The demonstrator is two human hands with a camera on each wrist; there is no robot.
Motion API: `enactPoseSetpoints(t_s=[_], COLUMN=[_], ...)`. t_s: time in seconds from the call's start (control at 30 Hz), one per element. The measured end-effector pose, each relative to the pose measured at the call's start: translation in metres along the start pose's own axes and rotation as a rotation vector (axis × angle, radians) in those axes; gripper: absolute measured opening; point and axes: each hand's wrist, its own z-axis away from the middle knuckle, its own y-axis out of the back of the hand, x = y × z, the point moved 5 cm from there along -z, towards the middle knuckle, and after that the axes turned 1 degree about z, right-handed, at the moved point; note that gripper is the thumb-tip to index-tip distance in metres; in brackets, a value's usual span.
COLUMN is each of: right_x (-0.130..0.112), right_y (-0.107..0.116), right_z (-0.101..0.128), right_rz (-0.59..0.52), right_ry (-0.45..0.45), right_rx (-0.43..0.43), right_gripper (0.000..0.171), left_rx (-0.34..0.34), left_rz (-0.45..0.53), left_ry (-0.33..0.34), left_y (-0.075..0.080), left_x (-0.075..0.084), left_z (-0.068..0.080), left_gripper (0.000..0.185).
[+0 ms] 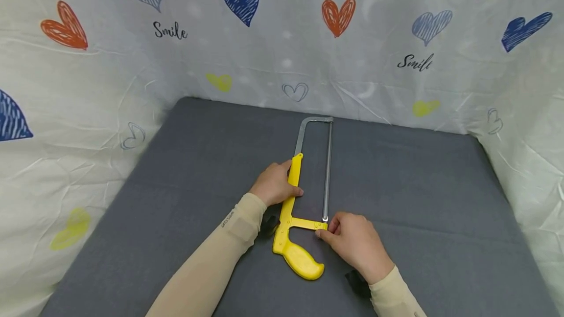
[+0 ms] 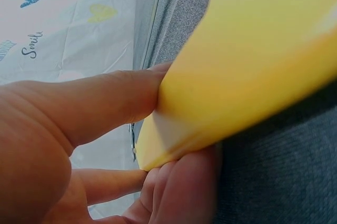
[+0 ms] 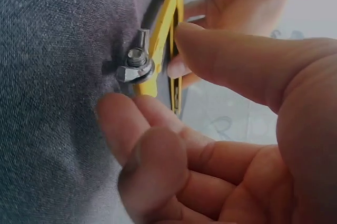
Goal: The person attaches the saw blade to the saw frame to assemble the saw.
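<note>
A hacksaw (image 1: 285,215) lies on the grey cloth, its yellow handle (image 1: 304,262) toward me and its silver bow (image 1: 301,136) pointing away. The blade (image 1: 327,175) runs along the right side. My left hand (image 1: 274,184) grips the yellow spine, thumb over one side and fingers curled beneath, as the left wrist view shows. At the near blade end is my right hand (image 1: 354,238), thumb and fingertips around the end of the yellow crossbar. In the right wrist view a metal wing nut (image 3: 134,69) on its bolt stands between the parted thumb and fingers.
The grey cloth-covered table (image 1: 418,185) spreads out on both sides of the saw. A white curtain (image 1: 282,38) printed with hearts and "Smile" hangs behind it and along both sides.
</note>
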Motion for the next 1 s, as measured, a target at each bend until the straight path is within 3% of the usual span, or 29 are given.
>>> enactPoseSetpoints(t_s=[0.47, 1.0], right_x=[-0.0050, -0.0032], right_y=[-0.0061, -0.0093], right_z=[0.0002, -0.0012], right_rz=[0.115, 0.048], right_ry=[-0.014, -0.051], right_rx=[0.056, 0.059], right_gripper=[0.041, 0.043], left_rx=[0.001, 0.001], left_rz=[0.005, -0.001], left_ry=[-0.009, -0.004], left_y=[0.0004, -0.0008], left_x=[-0.0014, -0.0011], left_z=[-0.0008, -0.0017], left_gripper=[0.097, 0.097])
